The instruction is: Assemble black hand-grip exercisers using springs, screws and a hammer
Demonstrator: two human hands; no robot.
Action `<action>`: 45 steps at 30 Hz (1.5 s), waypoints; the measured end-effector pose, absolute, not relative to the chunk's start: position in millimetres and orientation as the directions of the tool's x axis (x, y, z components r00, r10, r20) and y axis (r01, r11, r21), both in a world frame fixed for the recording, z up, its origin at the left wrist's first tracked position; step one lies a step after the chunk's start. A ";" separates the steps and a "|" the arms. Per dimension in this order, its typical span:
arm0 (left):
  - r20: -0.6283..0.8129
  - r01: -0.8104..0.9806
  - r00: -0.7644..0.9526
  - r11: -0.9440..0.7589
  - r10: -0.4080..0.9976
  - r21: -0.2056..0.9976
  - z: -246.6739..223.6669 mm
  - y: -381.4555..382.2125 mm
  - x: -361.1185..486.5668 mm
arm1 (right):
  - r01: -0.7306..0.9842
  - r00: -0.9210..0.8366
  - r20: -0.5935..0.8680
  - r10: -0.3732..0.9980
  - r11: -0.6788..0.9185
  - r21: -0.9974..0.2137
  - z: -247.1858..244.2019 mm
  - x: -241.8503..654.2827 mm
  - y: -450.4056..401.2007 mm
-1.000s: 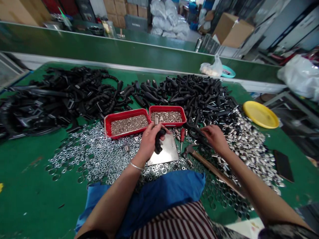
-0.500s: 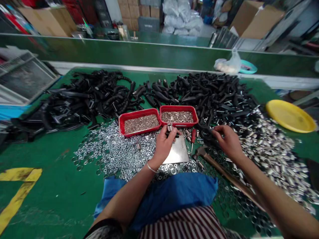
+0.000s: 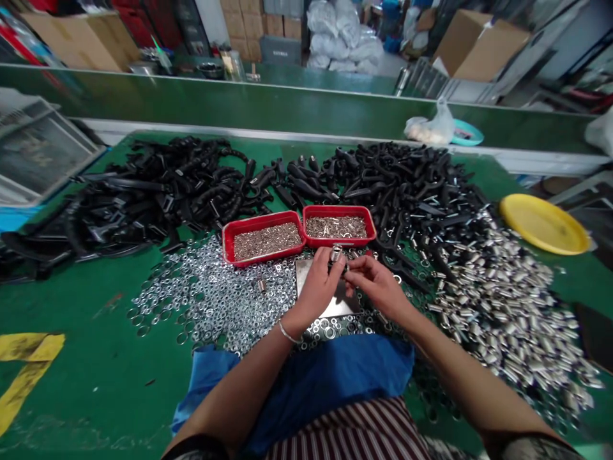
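Brought right hand (image 3: 380, 289), grip unclear, to left hand (image 3: 316, 287) pinching metal sleeve (image 3: 336, 253), well off worktop (image 3: 110, 377)'s back edge; likely two-handed work.

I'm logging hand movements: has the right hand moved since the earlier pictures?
Yes, leftward: earlier to the right of the metal plate, the right hand now has its fingers over it, beside the left hand.
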State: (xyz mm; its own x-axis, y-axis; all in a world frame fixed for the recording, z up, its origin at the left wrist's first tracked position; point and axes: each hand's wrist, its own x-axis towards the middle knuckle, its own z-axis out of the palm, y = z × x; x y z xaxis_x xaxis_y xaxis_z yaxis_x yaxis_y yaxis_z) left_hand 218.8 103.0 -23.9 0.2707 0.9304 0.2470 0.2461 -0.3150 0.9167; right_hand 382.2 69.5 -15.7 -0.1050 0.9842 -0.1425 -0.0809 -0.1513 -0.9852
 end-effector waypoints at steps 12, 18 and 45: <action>0.152 0.115 0.273 -0.189 0.950 0.975 -25.8 109.9 211.4 | 0.693 -0.154 -0.246 0.957 -0.073 -0.718 -14.3 433.4 94.8; 0.057 -0.034 0.118 -0.054 0.991 0.998 -27.0 119.0 204.0 | 0.939 0.197 0.129 0.972 -0.225 0.261 -14.1 549.1 169.2; -0.164 -0.245 0.174 0.204 0.971 0.948 -37.8 107.0 225.1 | 0.822 -0.379 0.066 0.923 0.369 -0.433 22.5 414.7 73.5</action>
State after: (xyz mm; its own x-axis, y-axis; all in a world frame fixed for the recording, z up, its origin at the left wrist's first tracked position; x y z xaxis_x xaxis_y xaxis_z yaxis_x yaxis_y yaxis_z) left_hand 225.1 107.0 -37.8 0.1738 0.9711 -0.1639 -0.2454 0.2039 0.9477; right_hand 414.7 73.5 22.5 -0.3787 0.9231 0.0663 0.8224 0.3685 -0.4335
